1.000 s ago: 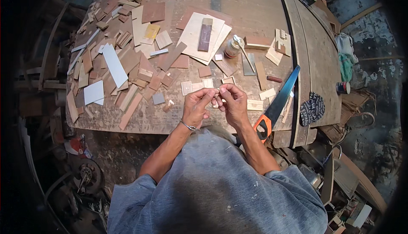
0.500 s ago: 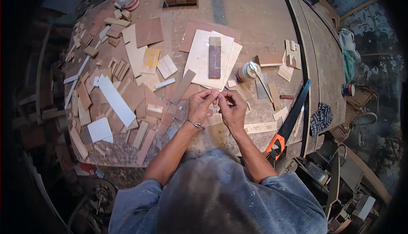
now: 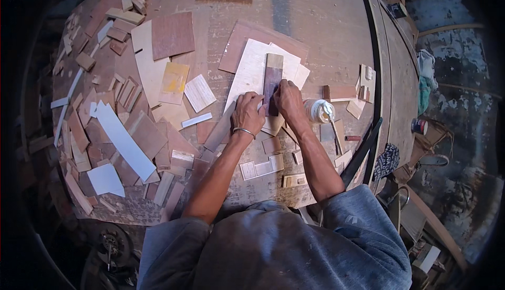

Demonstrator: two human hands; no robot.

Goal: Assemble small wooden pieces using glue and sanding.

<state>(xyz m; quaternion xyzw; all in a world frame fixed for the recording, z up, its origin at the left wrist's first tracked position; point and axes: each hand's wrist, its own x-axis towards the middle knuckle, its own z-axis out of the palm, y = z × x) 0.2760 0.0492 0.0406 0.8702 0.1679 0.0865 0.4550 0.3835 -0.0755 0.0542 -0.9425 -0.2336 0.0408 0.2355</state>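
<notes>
- The left hand is lying just left of a dark wooden bar, fingers curling toward its edge; whether they are pinching something small, cannot tell.
- The right hand is bending over the bar's right edge, fingertips drawn close together and seemingly touching it; a firm grip, cannot tell.
- The bar, paler at its far end, is lying flat, long side pointing away from the person, on a pale board; a reddish panel is showing beyond.
- Step in hand, my judgement: close two-handed fingertip work at the bar's nearer half, the hands flanking it.
- Next move, as I am reading it, is calling for a steady bar and light, narrow fingers, since the board beneath looks loose and could slide.
- An open jar is standing near the right wrist, a white-smeared stick beside it; elbow care is needed.
- Small framed pieces are lying between the forearms.
</notes>
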